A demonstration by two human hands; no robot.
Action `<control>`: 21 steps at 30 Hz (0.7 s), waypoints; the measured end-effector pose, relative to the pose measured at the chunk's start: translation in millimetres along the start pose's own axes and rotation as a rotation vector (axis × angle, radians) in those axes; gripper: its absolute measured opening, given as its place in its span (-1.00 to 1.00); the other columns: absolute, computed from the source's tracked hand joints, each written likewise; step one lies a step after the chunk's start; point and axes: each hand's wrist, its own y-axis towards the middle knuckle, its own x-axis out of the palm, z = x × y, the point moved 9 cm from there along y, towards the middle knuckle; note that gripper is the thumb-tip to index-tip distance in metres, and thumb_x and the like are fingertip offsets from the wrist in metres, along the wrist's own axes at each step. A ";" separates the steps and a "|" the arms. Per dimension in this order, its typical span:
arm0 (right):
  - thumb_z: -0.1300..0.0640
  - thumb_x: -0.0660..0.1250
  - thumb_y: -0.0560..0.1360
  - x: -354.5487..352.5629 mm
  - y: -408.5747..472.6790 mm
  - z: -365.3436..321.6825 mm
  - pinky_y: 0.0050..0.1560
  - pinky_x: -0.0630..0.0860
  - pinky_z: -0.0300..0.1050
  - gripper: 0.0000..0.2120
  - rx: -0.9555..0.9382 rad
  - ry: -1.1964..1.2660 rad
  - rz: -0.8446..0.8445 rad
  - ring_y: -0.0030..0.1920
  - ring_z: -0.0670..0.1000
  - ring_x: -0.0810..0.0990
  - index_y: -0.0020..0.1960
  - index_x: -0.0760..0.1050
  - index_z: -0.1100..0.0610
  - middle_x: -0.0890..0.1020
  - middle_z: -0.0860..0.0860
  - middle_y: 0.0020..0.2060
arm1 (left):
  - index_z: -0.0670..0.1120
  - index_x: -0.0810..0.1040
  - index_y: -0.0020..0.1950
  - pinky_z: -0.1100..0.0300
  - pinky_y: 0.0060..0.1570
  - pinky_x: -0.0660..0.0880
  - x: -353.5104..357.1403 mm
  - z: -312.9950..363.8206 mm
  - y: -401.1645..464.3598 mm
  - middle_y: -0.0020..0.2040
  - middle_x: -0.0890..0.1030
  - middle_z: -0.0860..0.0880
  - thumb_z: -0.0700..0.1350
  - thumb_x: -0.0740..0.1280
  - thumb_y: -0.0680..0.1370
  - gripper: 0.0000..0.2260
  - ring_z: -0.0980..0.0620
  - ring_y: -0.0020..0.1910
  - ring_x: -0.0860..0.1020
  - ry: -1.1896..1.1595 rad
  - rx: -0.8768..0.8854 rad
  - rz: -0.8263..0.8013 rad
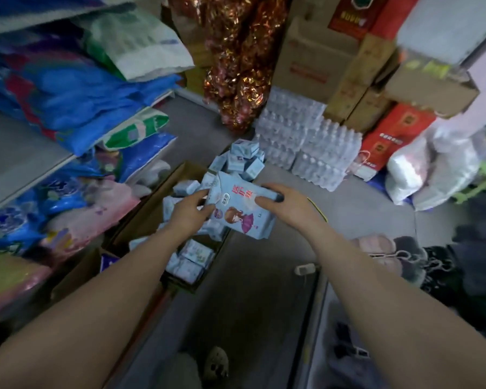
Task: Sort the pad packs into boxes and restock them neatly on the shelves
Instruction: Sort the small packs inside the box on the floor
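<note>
A light-blue pad pack [240, 210] is gripped at both ends by the left hand [190, 211] and right hand [282, 203], held level over the open cardboard box [149, 217], seemingly for neat placement.

Both hands [190, 210] [285, 204] grip a pad pack [240, 211] above the box [152, 217].

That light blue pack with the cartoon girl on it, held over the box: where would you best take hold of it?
Judging by its flat, soft, rectangular shape, grip the pad pack by its two short ends, coming in from either side. The left hand and right hand already hold it so, thumbs on the printed face, above the cardboard box.
</note>
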 end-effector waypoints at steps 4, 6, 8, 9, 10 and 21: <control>-0.04 0.43 0.50 -32.8 66.3 20.7 0.01 0.50 -0.15 -0.59 -0.010 -0.029 0.005 0.13 0.00 0.62 0.31 0.53 0.01 0.64 -0.03 0.16 | -0.08 0.49 0.37 -0.08 0.18 0.53 27.6 25.6 63.2 0.17 0.61 -0.09 -0.17 0.33 0.58 -0.65 -0.08 0.17 0.57 0.016 -0.017 -0.020; -0.07 0.42 0.49 -42.8 106.4 30.1 0.07 0.55 -0.06 -0.59 -0.010 -0.056 0.007 0.13 0.02 0.62 0.31 0.53 0.00 0.64 -0.01 0.17 | -0.08 0.49 0.37 -0.08 0.16 0.54 34.9 30.3 102.0 0.18 0.62 -0.12 -0.16 0.33 0.58 -0.66 -0.09 0.16 0.58 0.052 -0.020 -0.024; -0.11 0.42 0.49 -49.7 150.1 37.6 0.07 0.56 -0.08 -0.57 -0.015 -0.077 0.000 0.14 0.02 0.62 0.31 0.52 -0.02 0.64 -0.01 0.18 | -0.07 0.50 0.36 -0.09 0.16 0.54 39.7 31.4 143.5 0.18 0.63 -0.11 -0.14 0.33 0.58 -0.66 -0.09 0.15 0.59 0.083 -0.035 -0.012; -0.12 0.41 0.48 -53.2 172.7 40.6 0.05 0.56 -0.10 -0.56 -0.014 -0.088 -0.004 0.14 0.02 0.61 0.32 0.52 -0.03 0.63 -0.01 0.19 | -0.07 0.50 0.35 -0.08 0.17 0.53 41.7 31.8 165.4 0.19 0.62 -0.11 -0.13 0.33 0.58 -0.67 -0.10 0.15 0.58 0.087 -0.048 0.001; -0.13 0.41 0.48 -56.4 195.8 43.7 0.06 0.56 -0.09 -0.55 -0.008 -0.095 -0.007 0.15 0.03 0.60 0.33 0.51 -0.04 0.62 -0.01 0.20 | -0.07 0.50 0.35 -0.06 0.18 0.53 43.5 33.2 186.8 0.19 0.62 -0.12 -0.13 0.32 0.58 -0.67 -0.11 0.15 0.58 0.092 -0.057 0.010; -0.16 0.38 0.49 -97.6 433.8 66.3 0.03 0.50 -0.10 -0.55 0.069 -0.213 -0.060 0.07 0.08 0.56 0.34 0.48 -0.08 0.54 0.10 0.12 | -0.05 0.47 0.40 -0.07 0.17 0.51 68.7 45.7 404.2 0.24 0.59 -0.11 -0.05 0.29 0.61 -0.64 -0.13 0.18 0.56 0.147 -0.215 -0.009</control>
